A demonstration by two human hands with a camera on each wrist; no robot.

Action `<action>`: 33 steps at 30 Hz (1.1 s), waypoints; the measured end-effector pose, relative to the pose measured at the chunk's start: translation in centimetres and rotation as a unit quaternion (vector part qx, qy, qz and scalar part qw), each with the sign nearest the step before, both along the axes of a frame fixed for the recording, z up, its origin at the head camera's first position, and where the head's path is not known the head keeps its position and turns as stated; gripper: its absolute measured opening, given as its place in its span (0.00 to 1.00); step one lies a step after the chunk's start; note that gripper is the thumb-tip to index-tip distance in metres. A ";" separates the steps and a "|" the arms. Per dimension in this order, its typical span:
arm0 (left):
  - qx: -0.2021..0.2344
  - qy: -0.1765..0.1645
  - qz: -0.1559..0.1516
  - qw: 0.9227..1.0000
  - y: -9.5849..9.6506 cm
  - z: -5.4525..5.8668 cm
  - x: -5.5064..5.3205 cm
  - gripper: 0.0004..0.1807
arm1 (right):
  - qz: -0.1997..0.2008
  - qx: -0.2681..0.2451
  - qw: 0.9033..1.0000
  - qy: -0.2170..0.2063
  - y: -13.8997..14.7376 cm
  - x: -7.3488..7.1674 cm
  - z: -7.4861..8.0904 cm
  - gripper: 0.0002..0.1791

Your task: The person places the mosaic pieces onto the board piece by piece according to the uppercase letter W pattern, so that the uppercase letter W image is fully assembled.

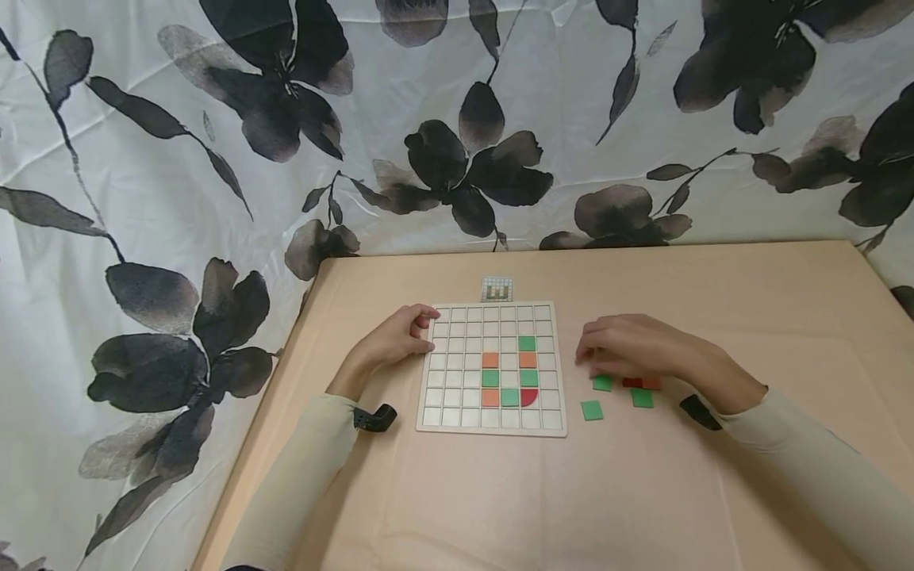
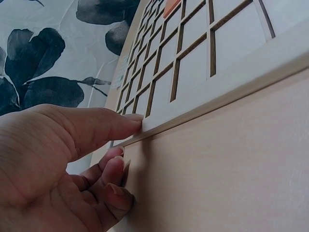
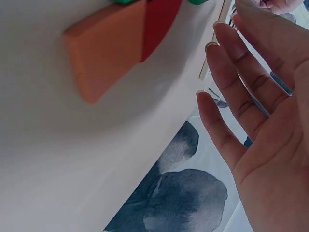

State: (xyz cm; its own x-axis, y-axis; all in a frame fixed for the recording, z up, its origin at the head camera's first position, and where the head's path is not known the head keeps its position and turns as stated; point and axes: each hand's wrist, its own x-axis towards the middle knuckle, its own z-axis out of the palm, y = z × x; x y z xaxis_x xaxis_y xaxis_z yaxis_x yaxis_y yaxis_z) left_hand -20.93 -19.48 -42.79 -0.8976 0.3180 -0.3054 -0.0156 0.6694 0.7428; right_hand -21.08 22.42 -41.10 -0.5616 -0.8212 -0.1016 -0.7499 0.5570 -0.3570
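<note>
Eight tiles (image 1: 490, 378): sitting in the cells of the board (image 1: 440, 418), together making a U that is opening toward the far side.
Left column: orange is lying farthest, green in the middle, orange nearest.
Near row: one green tile (image 1: 510, 399) is joining the two columns.
Right column: green is lying farthest, then orange, then green, while a red tile (image 1: 529, 396) is closing the near end, its near right corner curving.
Board: resting flat on the table (image 1: 457, 500), between the two hands.
Left hand (image 1: 389, 339): holding the board by its left edge, close to the far left corner; the thumb (image 2: 118, 124) is lying on the rim, and the other fingers are curling close together beside and below it.
Right hand (image 1: 635, 347): reaching over the loose tiles (image 1: 592, 410), just right of the board; its little finger (image 3: 217, 125) and ring finger are standing apart, bending slightly. The thumb tip is hiding, so I cannot tell whether a tile is being pinched.
Loose tiles: three green ones are lying near that hand; a red one and an orange one are touching, the hand partly covering them.
Card (image 1: 497, 289): lying just beyond the board's far edge, showing a tiny grid.
Sleeves (image 1: 300, 476): covering both arms, with a dark band (image 1: 374, 418) showing at the left wrist.
Cloth (image 1: 400, 95): hanging behind the table, showing dark flowers.
</note>
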 end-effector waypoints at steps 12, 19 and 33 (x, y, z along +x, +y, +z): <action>-0.005 0.008 0.002 1.000 -0.1 -0.3 0.1 0.29 | 0.011 -0.002 1.000 0.002 2.1 1.2 -0.8 0.16; -0.004 0.009 0.001 1.000 -0.1 -0.4 0.1 0.30 | 0.009 -0.009 1.000 -0.001 2.4 2.0 -1.1 0.19; -0.005 0.010 -0.001 1.000 -0.3 -0.5 0.2 0.30 | 0.010 -0.021 1.000 0.019 2.3 2.6 -1.2 0.14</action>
State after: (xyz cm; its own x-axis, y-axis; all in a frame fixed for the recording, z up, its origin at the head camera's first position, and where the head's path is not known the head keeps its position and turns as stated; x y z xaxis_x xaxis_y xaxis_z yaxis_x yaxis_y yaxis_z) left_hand -20.74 -19.77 -43.32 -0.9030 0.3169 -0.2900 0.0010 0.6766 0.7364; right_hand -18.51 24.71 -42.34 -0.5483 -0.8350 -0.0460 -0.7736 0.5273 -0.3514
